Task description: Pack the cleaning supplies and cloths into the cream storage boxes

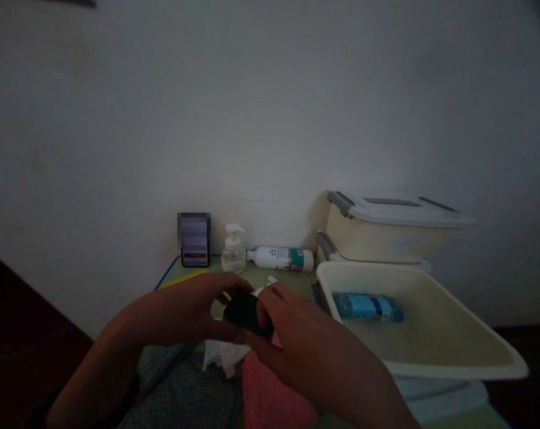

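- Left hand [196, 305] and right hand [296, 330] meet at the near middle of my view, both partly curled: thumb and fingers grip the left end of a dark green block [242, 311], and fingers fold over its right end.
- I see the block held above the lap, dim, flat-faced, with a yellowish lower edge; its right end is hidden from me.
- Below it lie a white cloth [225, 354] and a pink cloth [264, 396].
- Far left, a phone [195, 243] stands upright; right of it, a pump bottle [233, 256], then a white bottle [281, 258] lying down.
- A cream tub [479, 336], holding a blue bottle [368, 307], crowds the right; lidded boxes [386, 236] stand behind.
- Beyond the blue-edged table [292, 280], the wall [252, 119] limits far reach; I have open air above the hands.
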The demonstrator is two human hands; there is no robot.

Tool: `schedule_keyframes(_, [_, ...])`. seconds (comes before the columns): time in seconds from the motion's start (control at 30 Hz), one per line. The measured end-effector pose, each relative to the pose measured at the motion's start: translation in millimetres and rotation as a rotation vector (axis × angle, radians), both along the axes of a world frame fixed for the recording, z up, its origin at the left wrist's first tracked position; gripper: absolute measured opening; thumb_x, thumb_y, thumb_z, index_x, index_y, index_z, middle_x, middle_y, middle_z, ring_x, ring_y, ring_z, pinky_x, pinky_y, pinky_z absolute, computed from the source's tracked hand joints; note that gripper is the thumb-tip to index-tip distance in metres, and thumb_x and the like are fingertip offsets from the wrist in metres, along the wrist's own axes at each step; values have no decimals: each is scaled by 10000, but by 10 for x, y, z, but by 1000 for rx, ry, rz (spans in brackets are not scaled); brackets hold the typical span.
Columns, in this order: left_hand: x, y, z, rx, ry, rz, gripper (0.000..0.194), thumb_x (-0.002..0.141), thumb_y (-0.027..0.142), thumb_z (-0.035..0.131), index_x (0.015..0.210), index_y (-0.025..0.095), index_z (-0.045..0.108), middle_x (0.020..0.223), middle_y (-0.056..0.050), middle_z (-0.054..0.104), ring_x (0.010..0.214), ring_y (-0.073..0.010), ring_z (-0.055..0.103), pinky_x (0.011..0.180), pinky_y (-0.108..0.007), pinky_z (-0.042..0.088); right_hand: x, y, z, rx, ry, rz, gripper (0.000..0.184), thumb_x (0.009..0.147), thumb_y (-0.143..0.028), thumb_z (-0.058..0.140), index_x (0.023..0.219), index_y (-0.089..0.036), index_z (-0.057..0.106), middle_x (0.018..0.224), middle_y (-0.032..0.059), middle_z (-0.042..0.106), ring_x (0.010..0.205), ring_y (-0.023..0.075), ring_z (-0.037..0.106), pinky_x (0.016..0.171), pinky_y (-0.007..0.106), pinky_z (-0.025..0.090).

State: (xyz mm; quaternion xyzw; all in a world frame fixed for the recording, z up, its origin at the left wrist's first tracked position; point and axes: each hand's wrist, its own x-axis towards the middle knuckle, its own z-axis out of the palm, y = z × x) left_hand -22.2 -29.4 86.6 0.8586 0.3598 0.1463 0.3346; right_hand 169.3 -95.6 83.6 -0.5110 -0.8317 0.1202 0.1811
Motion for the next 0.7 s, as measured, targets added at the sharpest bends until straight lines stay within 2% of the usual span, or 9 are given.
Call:
schedule_keyframes(0.17, [107, -59, 44, 89, 47, -32, 482, 674, 437, 726, 1093, 240, 590, 1043, -38, 649, 933, -220, 603, 798, -304, 466, 41, -54, 32, -36, -113, 9, 120, 823, -242, 589, 909, -158, 595, 884, 106, 650, 770, 254, 621, 559, 335, 406])
schedule_keyframes(0.3, [114, -80, 70, 164, 25, 3, 467, 695, 442, 709, 1093, 230, 586, 1009, -33, 651, 909, -210, 605, 782, -298, 470, 106, -48, 99, 3, -68, 3, 144, 831, -290, 597, 897, -163, 582, 883, 95, 652, 756, 248, 619, 547, 325, 393])
schedule_keyframes(0.4, [123, -59, 56, 236, -40, 17, 417, 741, 390, 678, 1121, 247, 586, 1008, -26, 669, 893, -205, 622, 761, -282, 477, 166, -28, 140, 22, -18, -11, 193, 867, -335, 548, 951, -161, 561, 883, 92, 659, 756, 244, 621, 549, 321, 393])
schedule_keyframes(0.47, [141, -36, 38, 266, -92, -25, 391, 768, 330, 656, 1147, 268, 583, 1022, -13, 680, 885, -195, 633, 753, -260, 480, 194, -5, 141, 37, -15, -15, 211, 876, -328, 533, 997, -157, 551, 904, 98, 665, 763, 245, 625, 551, 320, 397])
schedule_keyframes(0.6, [171, 11, 9, 233, -52, -107, 391, 807, 278, 603, 1196, 274, 560, 1066, 8, 678, 913, -185, 637, 790, -243, 481, 227, 59, 108, 20, -69, 6, 190, 849, -209, 532, 1023, -133, 554, 936, 116, 669, 818, 251, 625, 591, 322, 417])
schedule_keyframes(0.7, [173, 37, 1, 185, 41, -87, 420, 809, 307, 589, 1222, 262, 531, 1071, 18, 670, 921, -172, 631, 801, -243, 480, 255, 95, 100, 6, -96, 53, 152, 824, -164, 521, 966, -128, 560, 913, 108, 662, 776, 230, 616, 577, 306, 400])
